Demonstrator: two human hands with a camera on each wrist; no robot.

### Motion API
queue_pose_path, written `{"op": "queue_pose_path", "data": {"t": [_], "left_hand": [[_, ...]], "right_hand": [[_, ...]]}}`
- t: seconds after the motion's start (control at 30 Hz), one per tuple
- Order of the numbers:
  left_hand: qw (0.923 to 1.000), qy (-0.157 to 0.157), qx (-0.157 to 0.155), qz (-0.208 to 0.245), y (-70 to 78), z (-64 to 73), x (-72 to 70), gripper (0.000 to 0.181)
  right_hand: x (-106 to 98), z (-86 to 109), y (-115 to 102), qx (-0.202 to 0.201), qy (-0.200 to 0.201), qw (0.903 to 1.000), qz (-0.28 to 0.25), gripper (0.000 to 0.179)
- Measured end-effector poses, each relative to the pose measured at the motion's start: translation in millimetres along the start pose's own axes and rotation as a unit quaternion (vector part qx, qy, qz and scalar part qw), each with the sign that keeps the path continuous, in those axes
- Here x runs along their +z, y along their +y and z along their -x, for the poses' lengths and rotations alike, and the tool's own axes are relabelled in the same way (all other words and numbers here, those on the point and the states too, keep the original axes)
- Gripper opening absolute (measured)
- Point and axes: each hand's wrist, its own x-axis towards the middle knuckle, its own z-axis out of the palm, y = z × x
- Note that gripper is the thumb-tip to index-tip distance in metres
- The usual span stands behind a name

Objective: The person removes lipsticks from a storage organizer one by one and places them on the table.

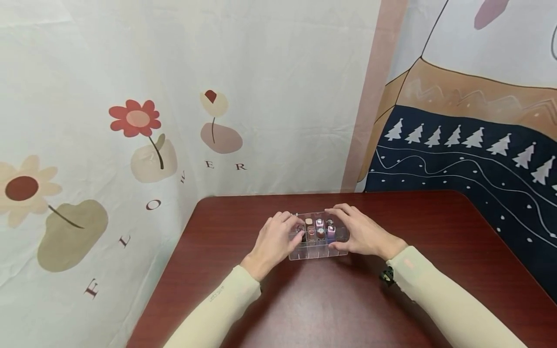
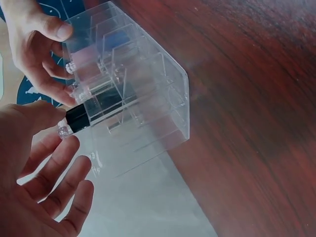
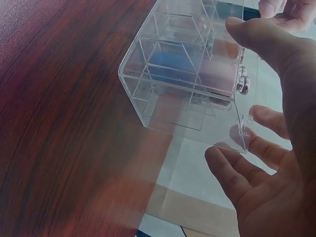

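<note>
Sleeves [image 1: 444, 294] of pale cloth are reaching over a reddish-brown table [image 1: 304, 304] in the head view, where a clear case [image 1: 314, 252] is sitting near the far edge, between two hands. Small tubes [image 1: 320, 233] are standing in its compartments, while the nearest row is showing bare dividers. The left hand [image 1: 273, 240] is bending over the case's left end; the right hand [image 1: 366, 233] is spanning its right end, thumb on the near side, fingers at the far edge. Behind, a flower-printed cloth [image 1: 287, 72] is hanging.

In the left wrist view, the left hand is pinching a black tube [image 2: 77, 118] between thumb and forefinger, and the tube is sitting partly inside its compartment.

In the right wrist view, the right hand is holding the case in a wide grip, fingertips touching a corner near a pink-and-blue tube [image 3: 217, 75]; whether the thumb is pressing the wall, I cannot tell.
</note>
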Motion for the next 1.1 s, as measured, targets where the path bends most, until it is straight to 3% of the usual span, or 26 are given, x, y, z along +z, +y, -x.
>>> {"op": "queue_pose_path", "data": {"t": [0.2,0.6,1.1], "left_hand": [[0.9986,0.028,-0.001,0.044,0.5,-2.2,-7.1,0.024],[0.9939,0.061,-0.016,0.091,-0.9,-4.9,-24.4,0.021],[0.9847,0.131,-0.014,0.114,-23.2,-9.7,-39.2,0.022]], "right_hand": [[-0.6,-0.3,0.5,0.002,-0.003,1.0000,-0.003,0.098],[-1.2,0.3,1.8,0.004,-0.009,0.9999,-0.005,0.100],[-3.4,9.2,1.2,0.031,-0.007,0.9995,0.001,0.100]]}}
